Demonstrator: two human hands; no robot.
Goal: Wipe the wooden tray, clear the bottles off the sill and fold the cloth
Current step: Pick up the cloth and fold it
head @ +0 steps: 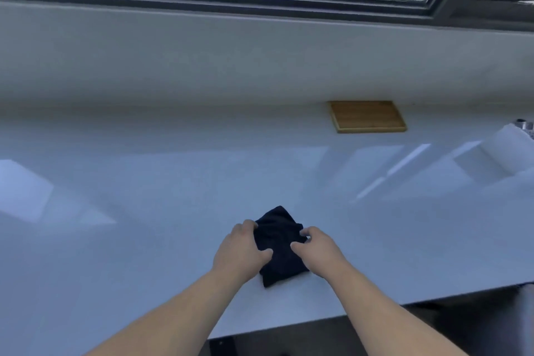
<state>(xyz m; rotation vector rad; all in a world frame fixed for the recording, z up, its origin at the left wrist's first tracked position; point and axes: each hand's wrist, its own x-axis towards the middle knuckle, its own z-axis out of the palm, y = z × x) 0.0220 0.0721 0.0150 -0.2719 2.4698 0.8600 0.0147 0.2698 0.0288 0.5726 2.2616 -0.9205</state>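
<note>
A dark navy cloth (279, 243) lies folded into a small square on the white counter (144, 211), near its front edge. My left hand (241, 248) presses on the cloth's left side, fingers curled over its edge. Over the cloth's right edge my right hand (316, 247) pinches the fabric between thumb and fingers. The wooden tray (367, 116) sits flat at the back right of the counter, against the wall below the sill, with nothing on it. No bottles are in view on the window sill (260, 23).
A dark-framed window (289, 6) runs along the top. At the far right edge a white object and some metal items (523, 126) are partly cut off. The counter's front edge (375, 308) drops to a dark floor.
</note>
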